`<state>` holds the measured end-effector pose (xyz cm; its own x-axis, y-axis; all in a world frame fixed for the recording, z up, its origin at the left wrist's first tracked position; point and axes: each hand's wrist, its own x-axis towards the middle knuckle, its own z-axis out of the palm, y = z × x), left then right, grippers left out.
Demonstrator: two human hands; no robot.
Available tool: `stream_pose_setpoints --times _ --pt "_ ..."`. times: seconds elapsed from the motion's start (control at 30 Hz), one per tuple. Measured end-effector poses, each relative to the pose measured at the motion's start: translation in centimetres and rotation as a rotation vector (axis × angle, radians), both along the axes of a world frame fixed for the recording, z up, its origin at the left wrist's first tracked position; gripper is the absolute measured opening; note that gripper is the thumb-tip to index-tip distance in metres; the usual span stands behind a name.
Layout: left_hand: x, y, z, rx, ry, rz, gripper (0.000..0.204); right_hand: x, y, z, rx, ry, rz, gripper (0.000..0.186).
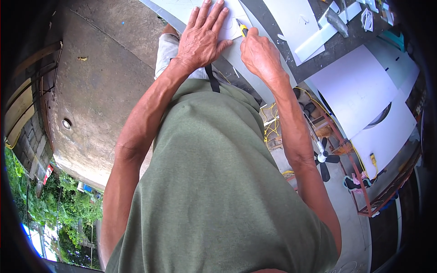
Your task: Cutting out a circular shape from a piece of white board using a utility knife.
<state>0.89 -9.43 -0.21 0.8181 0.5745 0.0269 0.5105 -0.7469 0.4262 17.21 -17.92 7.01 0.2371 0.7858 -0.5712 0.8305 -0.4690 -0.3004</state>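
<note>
My left hand [200,43] lies flat on a white sheet [234,11] at the top of the view, its fingers stretched forward. Just right of it, my right hand [261,53] is closed around a yellow and black utility knife [244,30]. The blade points up and left, over the sheet beside my left fingers; whether it touches the surface I cannot tell. Thin curved lines show on the sheet near the blade. Beneath it lies a larger pale panel [246,61], on a dark worktop [291,38].
White strips [318,41] and a grey lump [337,23] lie on the worktop to the right. Large white sheets [353,86] rest lower right, above a reddish frame [359,182]. A small fan [322,158] and yellow cord [271,129] are below. Concrete floor [100,86] spreads left.
</note>
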Motion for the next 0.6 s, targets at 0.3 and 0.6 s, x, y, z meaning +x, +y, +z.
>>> stream_pose_setpoints --times 0.3,0.6 --pt "0.1 -0.2 0.3 -0.029 -0.007 0.019 0.085 -0.9 0.2 0.8 -0.035 0.015 -0.055 0.029" --pt "0.2 -0.3 0.3 -0.035 -0.01 0.025 0.085 -2.3 -0.3 0.9 -0.049 0.031 -0.163 0.03"
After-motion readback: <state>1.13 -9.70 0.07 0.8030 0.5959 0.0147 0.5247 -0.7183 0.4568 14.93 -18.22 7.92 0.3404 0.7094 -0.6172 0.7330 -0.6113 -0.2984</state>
